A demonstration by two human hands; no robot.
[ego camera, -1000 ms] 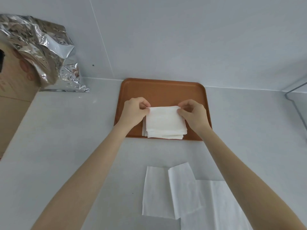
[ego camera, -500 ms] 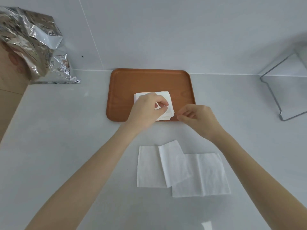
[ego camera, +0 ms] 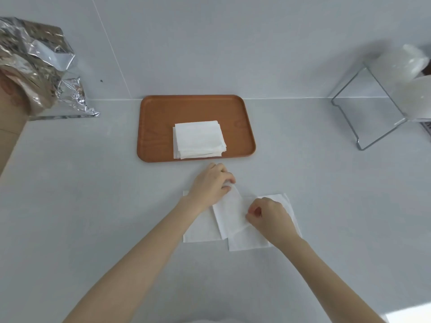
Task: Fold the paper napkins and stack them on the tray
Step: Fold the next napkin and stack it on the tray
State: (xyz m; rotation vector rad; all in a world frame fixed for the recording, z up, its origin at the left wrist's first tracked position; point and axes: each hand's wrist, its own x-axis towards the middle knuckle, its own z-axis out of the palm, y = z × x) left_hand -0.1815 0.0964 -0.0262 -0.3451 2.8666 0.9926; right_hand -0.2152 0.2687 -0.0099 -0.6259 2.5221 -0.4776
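A stack of folded white napkins point(ego camera: 199, 139) lies on the brown tray point(ego camera: 158, 127) against the back wall. Nearer to me, loose white napkins overlap on the counter, the top napkin point(ego camera: 229, 213) lying slantwise over the others. My left hand point(ego camera: 211, 184) pinches that top napkin's upper corner. My right hand point(ego camera: 271, 216) pinches its right edge and covers part of the sheet beneath point(ego camera: 247, 241).
Crumpled silver foil packaging point(ego camera: 39, 66) sits on a cardboard box at the back left. A wire rack point(ego camera: 363, 122) holding white bowls stands at the back right. The grey counter point(ego camera: 81, 194) stretches around the tray.
Both hands left the stack on the tray and came back toward me onto the loose napkins. Each now pinches the top loose napkin. The view shifted, showing the rack at right.
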